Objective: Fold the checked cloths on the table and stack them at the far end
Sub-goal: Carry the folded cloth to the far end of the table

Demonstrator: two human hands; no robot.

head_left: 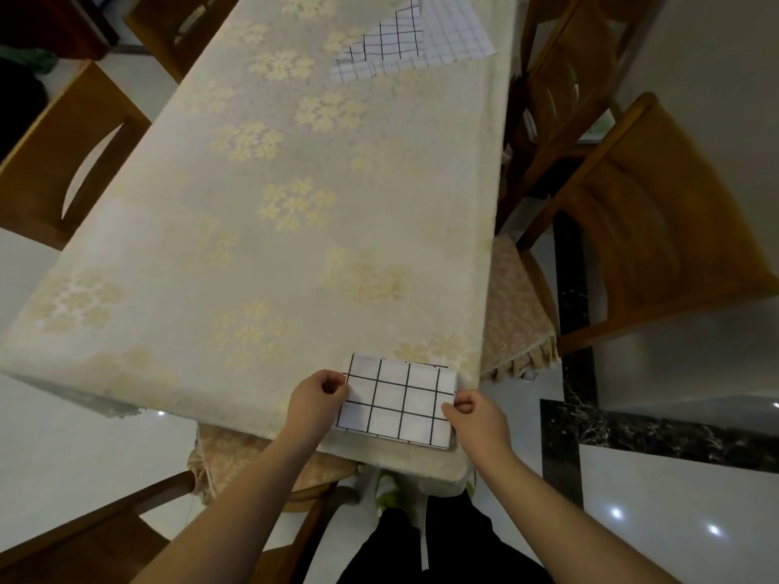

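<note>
Head view: I see both hands pinching one folded checked cloth (396,400) at the table's near right corner.

My left hand (314,398) pinches the cloth's left edge with curled fingers, and my right hand (474,413) pinches its right edge; the fingertips of both are tucked out of sight, so I cannot tell how many layers they hold. The cloth lies flat on the table (261,246), its near edge close to the table's near edge. At the far right corner lies a pile of checked cloths (415,40), cut off by the top of the view; I make out at least two overlapping pieces, one large-checked, one fine-checked, but cannot count them surely. Four wooden chairs show partly around the table, two on each long side.
</note>
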